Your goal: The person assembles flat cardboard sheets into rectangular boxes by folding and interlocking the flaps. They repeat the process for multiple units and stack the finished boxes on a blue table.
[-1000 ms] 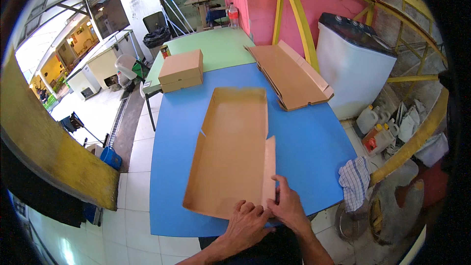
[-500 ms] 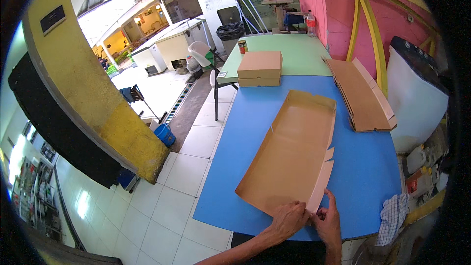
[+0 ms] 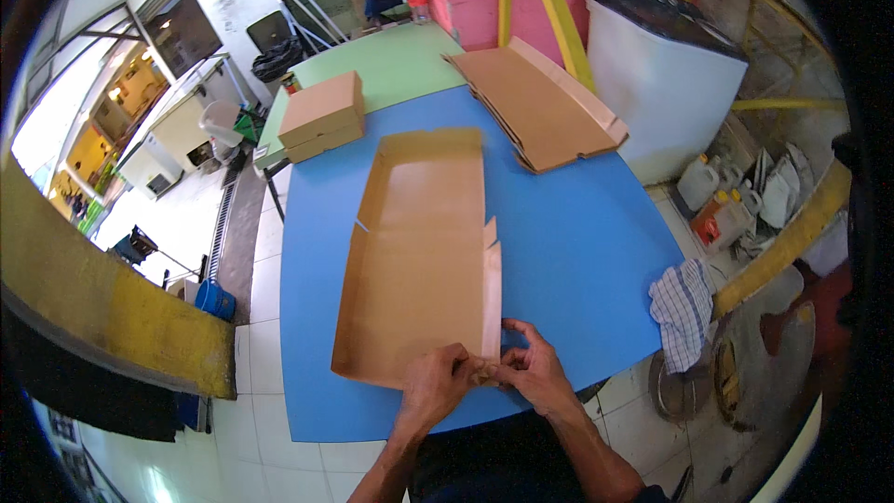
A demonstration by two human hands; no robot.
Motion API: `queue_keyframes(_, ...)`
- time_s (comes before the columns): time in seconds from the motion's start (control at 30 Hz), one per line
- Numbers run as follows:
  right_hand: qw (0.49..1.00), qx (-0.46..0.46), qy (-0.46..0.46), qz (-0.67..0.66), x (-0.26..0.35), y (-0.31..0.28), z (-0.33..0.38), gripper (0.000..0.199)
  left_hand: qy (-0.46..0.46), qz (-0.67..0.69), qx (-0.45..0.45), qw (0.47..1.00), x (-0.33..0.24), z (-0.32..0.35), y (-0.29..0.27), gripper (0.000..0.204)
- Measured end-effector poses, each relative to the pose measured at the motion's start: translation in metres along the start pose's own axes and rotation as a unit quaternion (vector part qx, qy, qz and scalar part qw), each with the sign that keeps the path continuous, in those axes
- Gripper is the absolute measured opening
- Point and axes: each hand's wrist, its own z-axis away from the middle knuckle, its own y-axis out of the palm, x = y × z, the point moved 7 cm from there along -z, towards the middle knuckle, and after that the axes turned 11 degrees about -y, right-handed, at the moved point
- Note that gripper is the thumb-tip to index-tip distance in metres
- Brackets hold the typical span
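A long, partly folded cardboard box (image 3: 410, 251) lies on the blue tabletop in front of me, its inside facing up. Its left, far and near walls stand up, and notched flaps show along the right side. At the near right corner, my left hand (image 3: 436, 382) is closed in a pinch on the box's edge. Opposite it, my right hand (image 3: 535, 371) pinches the same corner from outside, thumb and fingers pressed to the cardboard. Small folded tabs between the fingertips are partly hidden.
Beyond the box, a closed cardboard box (image 3: 323, 116) sits where the blue table (image 3: 577, 251) meets the green table (image 3: 400, 61). Stacked flat cardboard (image 3: 540, 102) lies at the far right. A checked cloth (image 3: 683, 312) hangs over the right edge, near a washing machine (image 3: 661, 74) and plastic jugs (image 3: 722, 214).
My view has swung to the right, so the table appears farther left. Both hands remain at the box's near right corner, with the fingers slightly shifted.
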Motion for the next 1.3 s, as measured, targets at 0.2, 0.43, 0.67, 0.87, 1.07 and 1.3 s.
queue_keyframes(0.2, 0.999, -0.004, 0.019, -0.039, -0.006, 0.0, 0.0, 0.065, 0.007, 0.006, 0.017, 1.0, -0.01, 0.002, -0.001, 0.022)
queue_keyframes(0.43, 0.999, -0.035, -0.026, 0.01, -0.012, -0.011, -0.007, 0.064, 0.001, 0.098, 0.044, 0.994, -0.014, 0.003, -0.001, 0.018)
queue_keyframes(0.67, 1.0, -0.018, -0.011, 0.012, -0.011, -0.006, -0.009, 0.063, 0.015, 0.134, 0.105, 0.985, -0.016, 0.001, 0.006, 0.014)
queue_keyframes(0.87, 0.989, 0.005, -0.06, 0.137, 0.009, -0.015, -0.006, 0.061, 0.002, 0.198, 0.131, 0.971, -0.01, -0.003, 0.008, 0.017)
queue_keyframes(1.07, 0.998, 0.045, -0.028, 0.02, 0.012, -0.005, -0.015, 0.066, 0.039, 0.042, 0.126, 0.99, -0.012, -0.01, 0.013, 0.02)
queue_keyframes(1.3, 0.996, 0.072, -0.018, 0.053, 0.005, -0.003, -0.021, 0.072, 0.046, -0.148, 0.059, 0.986, -0.028, -0.016, 0.015, 0.017)
